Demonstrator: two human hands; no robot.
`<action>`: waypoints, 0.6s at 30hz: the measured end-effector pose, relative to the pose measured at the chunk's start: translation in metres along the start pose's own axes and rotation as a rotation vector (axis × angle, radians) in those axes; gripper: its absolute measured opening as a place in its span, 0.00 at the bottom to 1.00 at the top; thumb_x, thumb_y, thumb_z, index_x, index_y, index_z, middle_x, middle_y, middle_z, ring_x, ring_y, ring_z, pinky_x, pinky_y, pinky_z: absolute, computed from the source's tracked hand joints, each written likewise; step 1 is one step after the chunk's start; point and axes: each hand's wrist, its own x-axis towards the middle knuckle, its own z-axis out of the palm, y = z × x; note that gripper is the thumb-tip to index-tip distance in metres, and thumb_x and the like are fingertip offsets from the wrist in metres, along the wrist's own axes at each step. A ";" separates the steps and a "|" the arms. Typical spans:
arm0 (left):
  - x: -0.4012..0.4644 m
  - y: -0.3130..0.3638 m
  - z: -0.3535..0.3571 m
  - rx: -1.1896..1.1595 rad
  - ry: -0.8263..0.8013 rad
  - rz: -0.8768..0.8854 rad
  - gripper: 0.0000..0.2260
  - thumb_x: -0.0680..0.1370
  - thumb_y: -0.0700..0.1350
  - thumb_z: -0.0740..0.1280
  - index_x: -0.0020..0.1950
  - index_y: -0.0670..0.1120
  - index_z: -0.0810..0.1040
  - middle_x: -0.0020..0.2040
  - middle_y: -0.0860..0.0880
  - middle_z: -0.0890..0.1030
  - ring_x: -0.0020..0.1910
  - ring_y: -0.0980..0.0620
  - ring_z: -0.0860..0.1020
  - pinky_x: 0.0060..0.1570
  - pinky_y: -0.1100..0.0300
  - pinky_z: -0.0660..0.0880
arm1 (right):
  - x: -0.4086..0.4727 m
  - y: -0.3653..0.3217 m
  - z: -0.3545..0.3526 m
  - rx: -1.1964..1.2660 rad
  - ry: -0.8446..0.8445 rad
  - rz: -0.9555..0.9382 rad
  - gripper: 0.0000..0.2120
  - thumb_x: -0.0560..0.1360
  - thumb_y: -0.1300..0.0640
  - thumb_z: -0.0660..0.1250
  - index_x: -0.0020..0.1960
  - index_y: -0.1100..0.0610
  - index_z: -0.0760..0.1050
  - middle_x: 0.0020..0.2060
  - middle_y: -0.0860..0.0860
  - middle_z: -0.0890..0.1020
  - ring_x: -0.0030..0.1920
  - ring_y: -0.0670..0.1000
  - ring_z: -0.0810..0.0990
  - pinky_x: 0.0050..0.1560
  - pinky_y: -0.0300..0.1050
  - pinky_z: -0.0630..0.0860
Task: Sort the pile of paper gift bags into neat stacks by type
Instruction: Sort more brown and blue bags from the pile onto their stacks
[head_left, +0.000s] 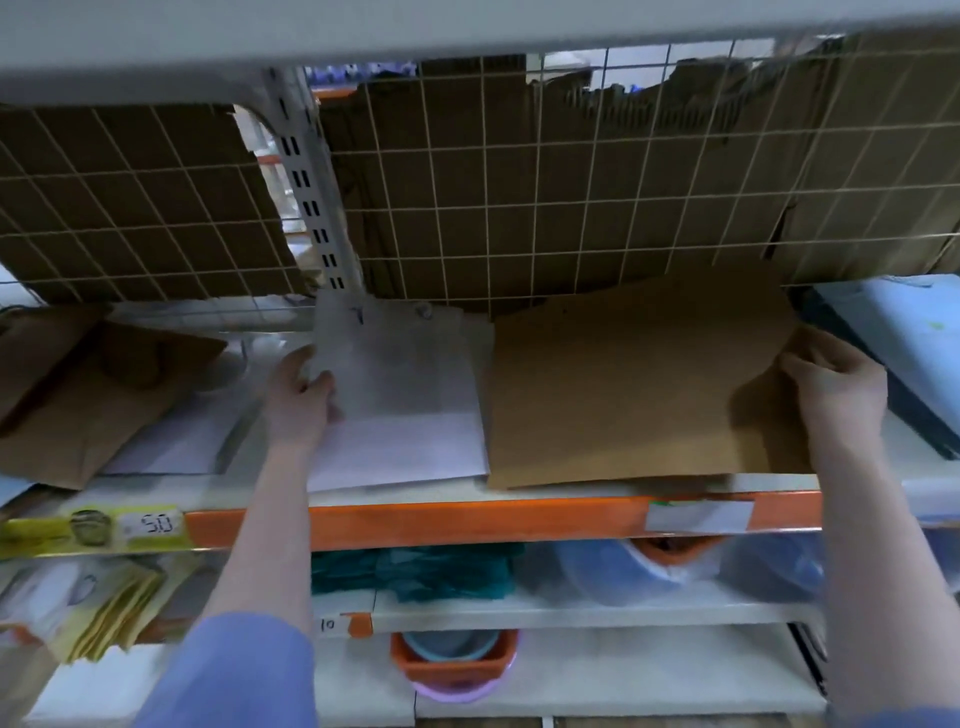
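A stack of flat white paper bags (400, 405) lies in the middle of the shelf (467, 519). My left hand (301, 397) grips its left edge, thumb on top. Right beside it lies a stack of flat brown kraft bags (623, 384). My right hand (831, 387) holds the right edge of that brown stack, fingers curled over the top sheet. More brown bags (88, 395) lie in a loose, tilted heap at the far left over white sheets (171, 441).
Light blue and dark bags (904, 353) lean at the right end. A wire grid (519, 208) backed with torn cardboard closes the rear. The shelf has an orange front beam with price labels (156, 525). Bowls, teal cloth and yellow envelopes fill the lower shelves.
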 end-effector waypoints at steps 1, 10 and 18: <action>0.002 -0.002 0.003 0.025 -0.005 0.001 0.19 0.78 0.38 0.60 0.70 0.45 0.68 0.49 0.40 0.78 0.31 0.49 0.74 0.31 0.60 0.72 | 0.004 0.001 0.001 -0.001 0.003 0.005 0.20 0.77 0.57 0.62 0.68 0.49 0.71 0.65 0.52 0.76 0.64 0.56 0.73 0.68 0.55 0.67; 0.005 -0.009 0.017 0.368 -0.001 0.064 0.16 0.80 0.41 0.61 0.66 0.38 0.71 0.58 0.35 0.77 0.57 0.37 0.75 0.50 0.54 0.68 | 0.026 0.009 0.008 0.056 0.001 0.064 0.21 0.76 0.60 0.62 0.68 0.51 0.71 0.65 0.53 0.75 0.65 0.56 0.71 0.68 0.52 0.66; 0.008 -0.004 0.031 0.504 -0.070 0.017 0.19 0.80 0.45 0.60 0.70 0.40 0.67 0.67 0.38 0.72 0.65 0.39 0.71 0.63 0.49 0.68 | 0.034 0.009 0.018 0.058 -0.006 0.042 0.21 0.76 0.61 0.61 0.69 0.51 0.71 0.66 0.53 0.74 0.66 0.56 0.71 0.69 0.53 0.66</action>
